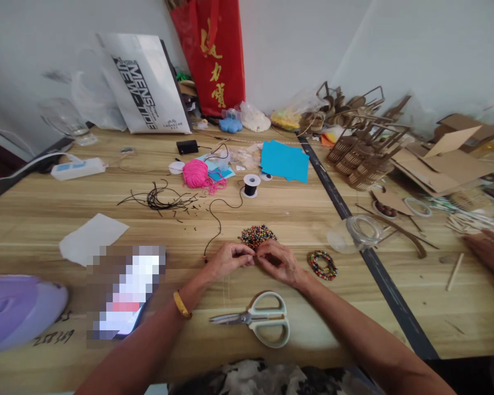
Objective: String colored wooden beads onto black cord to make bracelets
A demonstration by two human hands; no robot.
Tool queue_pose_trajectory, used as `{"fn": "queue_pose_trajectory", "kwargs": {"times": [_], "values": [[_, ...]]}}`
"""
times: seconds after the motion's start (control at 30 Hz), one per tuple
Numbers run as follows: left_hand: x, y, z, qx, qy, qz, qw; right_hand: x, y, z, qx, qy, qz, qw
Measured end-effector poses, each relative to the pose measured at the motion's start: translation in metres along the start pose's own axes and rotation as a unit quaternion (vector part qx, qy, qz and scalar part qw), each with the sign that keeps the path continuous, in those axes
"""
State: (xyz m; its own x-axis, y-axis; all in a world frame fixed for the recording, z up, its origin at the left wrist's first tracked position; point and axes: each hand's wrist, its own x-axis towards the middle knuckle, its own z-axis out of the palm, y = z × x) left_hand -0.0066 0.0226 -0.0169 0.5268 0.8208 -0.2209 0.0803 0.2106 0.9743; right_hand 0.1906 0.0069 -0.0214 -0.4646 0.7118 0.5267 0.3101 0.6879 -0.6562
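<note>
My left hand (230,259) and my right hand (280,262) meet fingertip to fingertip at the near edge of a pile of small multicoloured beads (257,236). Both are closed in a pinch; what sits between the fingers is too small to make out. Black cord (219,219) winds from a white-flanged spool (251,186) down to a few dark beads (205,259) beside my left hand. To the right of my right hand lies a coiled beaded bracelet (323,265). Scissors with pale handles (267,319) rest below both hands, blades pointing left.
A phone (132,291) and a white paper piece (93,238) lie left, near a purple object (20,310). Behind are cut black cords (160,198), pink yarn (195,174) and blue sheets (285,161). A clear tape roll (363,231) and another person's hand (489,249) are right.
</note>
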Motion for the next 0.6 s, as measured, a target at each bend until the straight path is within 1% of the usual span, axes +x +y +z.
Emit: {"fn": "queue_pose_trajectory", "kwargs": {"times": [0.13,0.27,0.6], "values": [[0.0002,-0.0003,-0.0001,-0.042,-0.003,-0.008,0.999,0.0009,-0.0023,0.0,0.002,0.013,0.007,1.0],[-0.0012,0.0028,0.0006,-0.058,0.009,-0.016,0.998,0.0012,-0.004,-0.0002,0.004,0.015,0.01,1.0],[-0.0008,0.0038,0.0023,-0.025,0.017,0.001,1.0,0.002,-0.0068,-0.0006,0.008,0.01,0.029,0.999]]}}
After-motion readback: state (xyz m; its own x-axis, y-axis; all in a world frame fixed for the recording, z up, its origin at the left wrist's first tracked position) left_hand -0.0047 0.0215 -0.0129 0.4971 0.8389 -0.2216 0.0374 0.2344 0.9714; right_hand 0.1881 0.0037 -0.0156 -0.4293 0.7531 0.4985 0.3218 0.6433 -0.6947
